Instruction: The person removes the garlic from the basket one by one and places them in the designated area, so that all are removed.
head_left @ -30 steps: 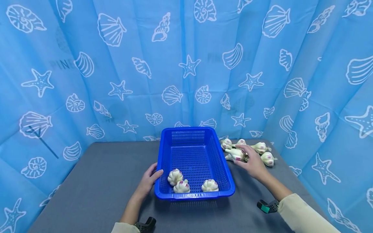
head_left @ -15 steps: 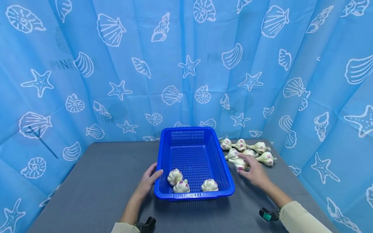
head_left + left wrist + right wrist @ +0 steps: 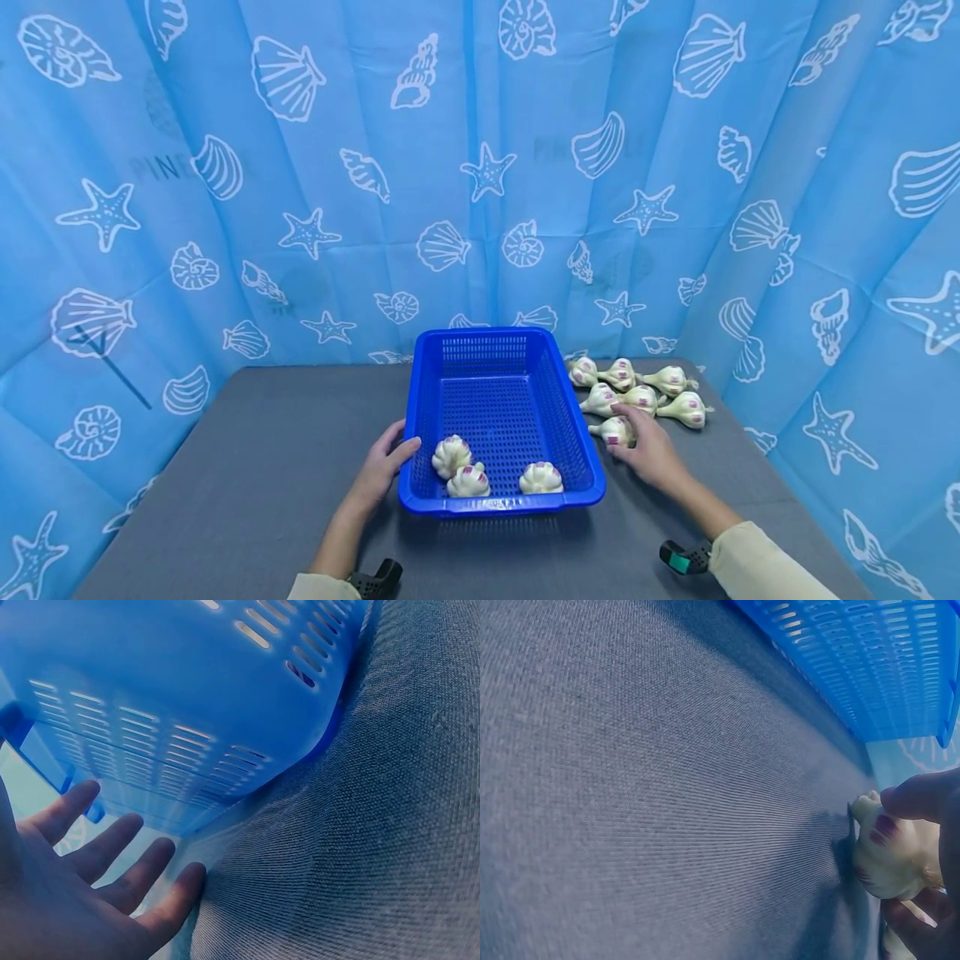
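Note:
At the left side of a blue plastic basket my left hand rests with its thumb at the rim. In the left wrist view its four fingers are spread and fairly straight beside the slotted wall. My right hand, right of the basket, pinches a garlic bulb with purple patches between thumb and fingers. The right wrist view shows that garlic bulb close to the grey cloth, its stem side partly hidden by the hand. Three more garlic bulbs sit in the basket's near end.
Behind the right hand several garlic bulbs lie in a loose group on the grey cloth-covered table. A blue curtain with white shells and starfish hangs along the back and sides. Each wrist wears a black band.
My right hand has brought the garlic bulb from above the group down and nearer, to the table in front of the others. The left hand and basket have stayed put.

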The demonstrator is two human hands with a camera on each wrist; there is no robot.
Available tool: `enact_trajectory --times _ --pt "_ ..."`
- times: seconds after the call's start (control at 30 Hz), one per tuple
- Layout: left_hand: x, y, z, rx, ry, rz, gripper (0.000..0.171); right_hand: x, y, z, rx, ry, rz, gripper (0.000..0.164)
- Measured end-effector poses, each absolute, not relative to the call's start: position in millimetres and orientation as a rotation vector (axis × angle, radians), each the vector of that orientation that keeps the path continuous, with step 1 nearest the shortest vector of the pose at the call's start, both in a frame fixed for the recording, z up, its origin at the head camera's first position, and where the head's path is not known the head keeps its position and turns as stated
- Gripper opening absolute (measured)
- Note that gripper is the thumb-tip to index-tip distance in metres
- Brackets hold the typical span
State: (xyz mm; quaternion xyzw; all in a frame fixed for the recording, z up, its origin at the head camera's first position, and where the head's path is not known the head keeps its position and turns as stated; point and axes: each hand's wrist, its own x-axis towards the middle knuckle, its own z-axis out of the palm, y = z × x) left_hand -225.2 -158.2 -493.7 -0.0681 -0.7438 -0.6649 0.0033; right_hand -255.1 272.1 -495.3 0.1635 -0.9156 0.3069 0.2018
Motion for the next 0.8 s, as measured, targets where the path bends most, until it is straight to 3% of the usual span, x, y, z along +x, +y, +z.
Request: enact_trajectory --times 0.8 --pt "-223.4 -157.3 -493.6 -0.228 -2.323 -2.086 0.053 -247.7 274.5 -497.9 0.299 -2.516 0.91 0.06"
